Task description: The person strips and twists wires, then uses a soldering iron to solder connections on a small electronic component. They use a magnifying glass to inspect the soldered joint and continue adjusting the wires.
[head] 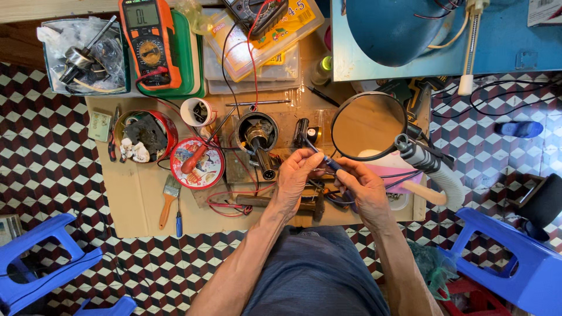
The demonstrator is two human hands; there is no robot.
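Head view: left hand (295, 175) is closed in a pinch on a thin dark tool (322, 157), held just below the round magnifier (369, 126), presumably so the tip is seen enlarged. Right hand (366, 188) is curled round the tool's blue-tipped lower end w/ thin wires, steadying it. Both are kept over the cardboard-topped bench (134, 199), near the motor part (257, 137). An orange multimeter (149, 41) is propped at the back.

Both bare forearms reached forward from the lap and converged. The left hand (297, 175) was curled, its fingertips pinched together just ahead of the palm. The right hand (364, 186) sat close beside it (knuckles uppermost), fingers closed in a pinch pointing toward the left fingertips.
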